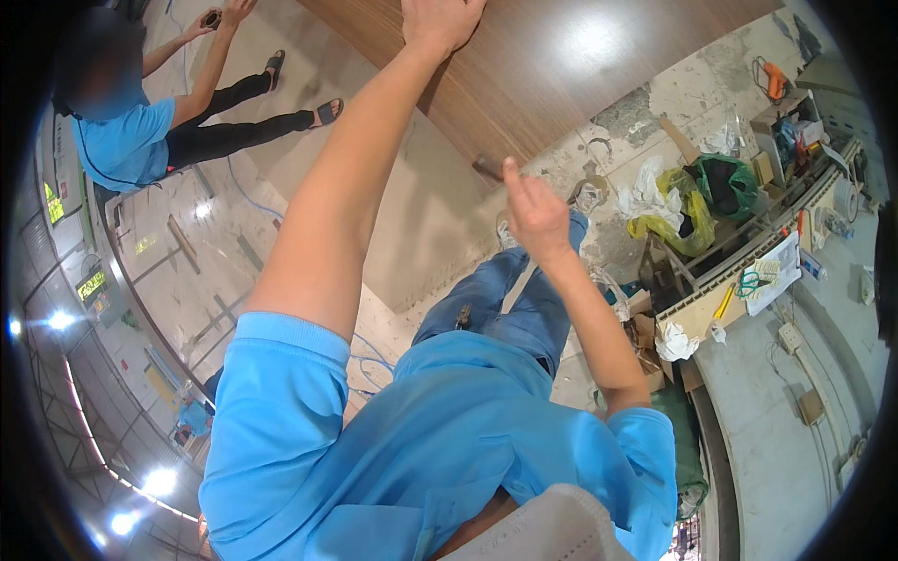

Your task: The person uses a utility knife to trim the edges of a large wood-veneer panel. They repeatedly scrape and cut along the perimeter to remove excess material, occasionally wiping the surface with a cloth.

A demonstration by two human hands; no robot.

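Note:
A large brown wood-grain board [533, 79] lies in front of me, a bright reflection on its surface. My left arm stretches far forward, and my left hand [441, 23] rests at the board's left edge. Its fingers run out of the picture at the top, so their grip is hidden. Close to the board's near corner is my right hand [540, 217], its fingers curled and closed. A small dark brown piece [488, 167] sticks out past its fingertips toward that corner; its exact kind is too small to make out.
At the left a person in a blue shirt [131, 140] handles a small dark round thing [212, 17]. Plastic bags [687, 210] and an orange tool [772, 81] lie on the floor at right. A cluttered bench [795, 402] holds scissors [748, 283] and paper. A blue hose [245, 192] crosses the floor.

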